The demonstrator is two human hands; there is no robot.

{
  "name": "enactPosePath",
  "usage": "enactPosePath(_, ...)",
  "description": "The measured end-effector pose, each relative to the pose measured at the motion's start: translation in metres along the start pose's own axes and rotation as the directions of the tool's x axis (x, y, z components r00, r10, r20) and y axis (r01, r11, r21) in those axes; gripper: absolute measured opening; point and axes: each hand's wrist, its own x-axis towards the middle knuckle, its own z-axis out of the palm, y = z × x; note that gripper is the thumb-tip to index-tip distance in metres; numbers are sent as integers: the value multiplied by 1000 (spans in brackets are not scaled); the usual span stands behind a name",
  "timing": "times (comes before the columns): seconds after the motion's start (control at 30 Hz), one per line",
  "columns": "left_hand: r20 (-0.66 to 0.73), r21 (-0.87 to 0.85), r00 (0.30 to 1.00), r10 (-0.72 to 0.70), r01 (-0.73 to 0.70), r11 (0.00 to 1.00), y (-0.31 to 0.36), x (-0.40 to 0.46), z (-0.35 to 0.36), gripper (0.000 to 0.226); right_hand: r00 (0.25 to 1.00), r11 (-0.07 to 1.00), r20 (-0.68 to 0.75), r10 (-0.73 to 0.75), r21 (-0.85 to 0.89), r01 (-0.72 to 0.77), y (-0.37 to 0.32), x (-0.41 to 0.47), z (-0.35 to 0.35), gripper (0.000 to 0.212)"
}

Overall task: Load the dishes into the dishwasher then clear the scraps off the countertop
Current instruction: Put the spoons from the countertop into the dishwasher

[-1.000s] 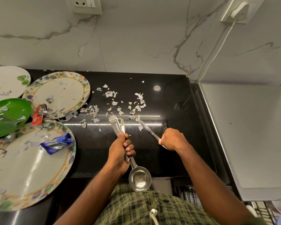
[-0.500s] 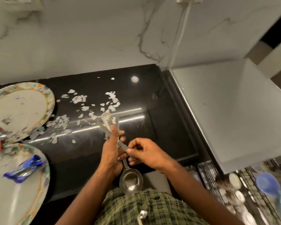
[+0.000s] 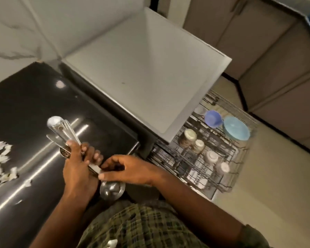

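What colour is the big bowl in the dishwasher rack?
Light turquoise blue bowl, seen in the head view, right side of the rack.

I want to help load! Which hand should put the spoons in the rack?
Probably the right hand: it is nearer the dishwasher rack and already touches the utensils that the left hand grips.

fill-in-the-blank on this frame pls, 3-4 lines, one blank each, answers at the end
1. The left hand grips a bundle of steel ____ above the black countertop.
2. The pulled-out dishwasher rack lies to the person's ____.
3. The big bowl in the rack is light ____.
4. White paper scraps lie on the ____.

Answers: utensils; right; blue; countertop
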Motion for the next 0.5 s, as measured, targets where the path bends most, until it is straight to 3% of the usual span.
enactPosePath(0.17, 163, -4, 981, -101, 103, 995, -44, 9, 75, 47, 990, 997, -144, -5, -75, -6, 33, -32, -55, 52)
enactPosePath(0.3, 247, 18, 948, -201, 203, 979, -89, 18, 137, 44, 991, 994, -134, -27, 99, 41, 74, -55, -106, 44)
enactPosePath(0.4, 232, 73, 939, -255, 245, 967, -129, 16, 184, 39, 972, 970, -229, -56, 218, 107, 110, -78, -146, 29)
enactPosePath(0.5, 247, 98, 918, -310, 294, 951, -177, 17, 224, 37, 938, 923, -345, 16, 366, 119, 150, -104, -190, 26)
